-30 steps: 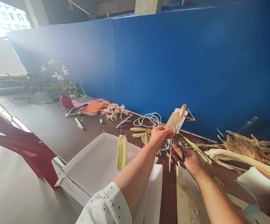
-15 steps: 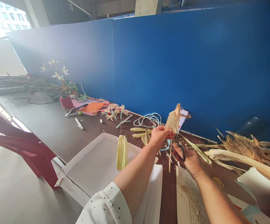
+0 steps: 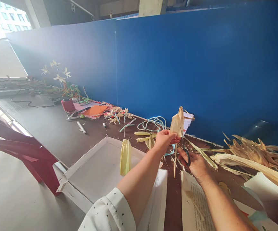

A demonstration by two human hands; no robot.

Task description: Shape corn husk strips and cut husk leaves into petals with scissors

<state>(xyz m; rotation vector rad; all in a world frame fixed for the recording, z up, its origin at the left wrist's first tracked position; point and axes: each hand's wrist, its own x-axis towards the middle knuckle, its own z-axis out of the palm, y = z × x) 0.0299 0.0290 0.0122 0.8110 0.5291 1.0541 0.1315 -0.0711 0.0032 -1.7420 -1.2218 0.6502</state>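
Note:
My left hand (image 3: 166, 140) pinches a dry, pale corn husk (image 3: 176, 124) between thumb and fingers, holding it upright above the table. My right hand (image 3: 194, 163) is closed round the black handles of a pair of scissors (image 3: 187, 155). Their blades point up along the husk's right edge; whether they touch it I cannot tell. Below the left hand hangs a narrow husk strip (image 3: 175, 166). Beside the left forearm, a yellow-green piece of husk (image 3: 125, 157) lies over a white shallow box (image 3: 88, 154). Smaller rolled husks (image 3: 142, 133) lie just beyond the left hand.
A heap of dried husks (image 3: 261, 154) and a white container (image 3: 268, 186) sit at the right. Printed paper (image 3: 194, 202) lies under my right forearm. Blue cord (image 3: 153, 120), husk flowers (image 3: 118, 115) and orange paper (image 3: 95, 110) line the blue partition (image 3: 177, 57). A red chair (image 3: 33, 150) stands left.
The top of the husk has tilted slightly to the left, and the cut strip at its right side has shifted a little. Both hands stay in nearly the same place.

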